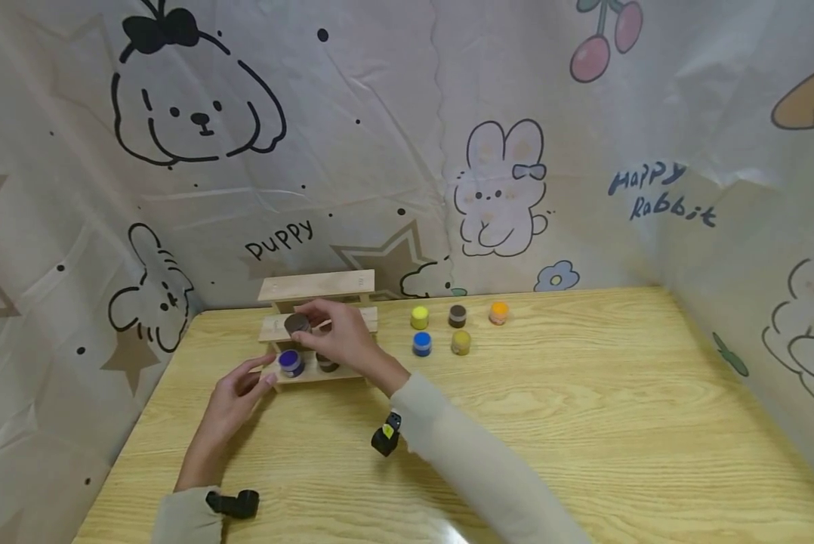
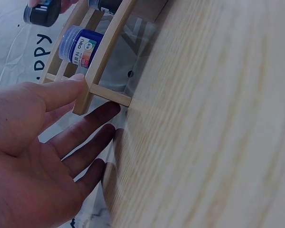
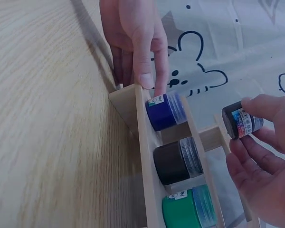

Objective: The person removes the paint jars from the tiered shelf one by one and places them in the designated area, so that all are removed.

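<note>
My right hand (image 1: 339, 332) holds a dark paint jar (image 3: 240, 121) between thumb and fingers, over the middle shelf of a stepped wooden rack (image 1: 319, 285). My left hand (image 2: 42, 142) grips the left end of the rack's lowest shelf, thumb against the board's end and fingertips by the leg. Along that shelf lie a purple-blue paint jar (image 3: 165, 111), another dark paint jar (image 3: 175, 161) and a green paint jar (image 3: 190, 207), all with clear lids. In the head view the green one is hidden behind my right hand and forearm.
Right of the rack, more jars stand on the wood-grain table (image 1: 584, 393): yellow (image 1: 420, 317), dark (image 1: 457, 316), orange (image 1: 498, 313), blue (image 1: 422, 344) and ochre (image 1: 460, 342). A printed cloth (image 1: 380, 174) hangs close behind the rack and along both sides.
</note>
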Available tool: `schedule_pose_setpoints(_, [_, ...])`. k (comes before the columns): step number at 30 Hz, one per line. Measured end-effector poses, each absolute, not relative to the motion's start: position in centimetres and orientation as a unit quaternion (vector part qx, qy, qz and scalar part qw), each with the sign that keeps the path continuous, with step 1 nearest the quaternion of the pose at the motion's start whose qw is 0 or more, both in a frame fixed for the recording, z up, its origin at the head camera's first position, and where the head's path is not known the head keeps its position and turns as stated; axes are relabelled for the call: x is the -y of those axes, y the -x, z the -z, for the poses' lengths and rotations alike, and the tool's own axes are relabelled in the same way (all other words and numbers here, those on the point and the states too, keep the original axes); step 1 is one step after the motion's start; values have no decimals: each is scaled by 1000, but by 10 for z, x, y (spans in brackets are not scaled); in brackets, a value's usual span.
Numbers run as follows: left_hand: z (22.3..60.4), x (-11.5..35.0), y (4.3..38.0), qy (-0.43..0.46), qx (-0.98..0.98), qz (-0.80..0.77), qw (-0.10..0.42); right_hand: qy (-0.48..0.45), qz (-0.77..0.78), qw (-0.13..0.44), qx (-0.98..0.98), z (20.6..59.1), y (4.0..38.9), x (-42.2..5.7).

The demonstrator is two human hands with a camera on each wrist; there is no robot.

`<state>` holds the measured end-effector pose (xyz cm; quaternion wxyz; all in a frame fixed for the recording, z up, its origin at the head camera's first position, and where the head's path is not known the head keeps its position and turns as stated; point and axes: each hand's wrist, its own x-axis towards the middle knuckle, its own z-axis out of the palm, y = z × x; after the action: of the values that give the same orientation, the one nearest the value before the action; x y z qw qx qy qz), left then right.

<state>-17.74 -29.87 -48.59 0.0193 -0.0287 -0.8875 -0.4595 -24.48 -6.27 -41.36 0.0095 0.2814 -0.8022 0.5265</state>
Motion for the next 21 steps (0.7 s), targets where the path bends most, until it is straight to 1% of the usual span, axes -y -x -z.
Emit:
schedule_pose_setpoints(10, [485,301,177,34,885,464,20,-283,-560,-1,779,411,228,44])
schedule_pose_setpoints(21, [483,299,176,50,875,480,31,-299,-579,24,758,408,213,9])
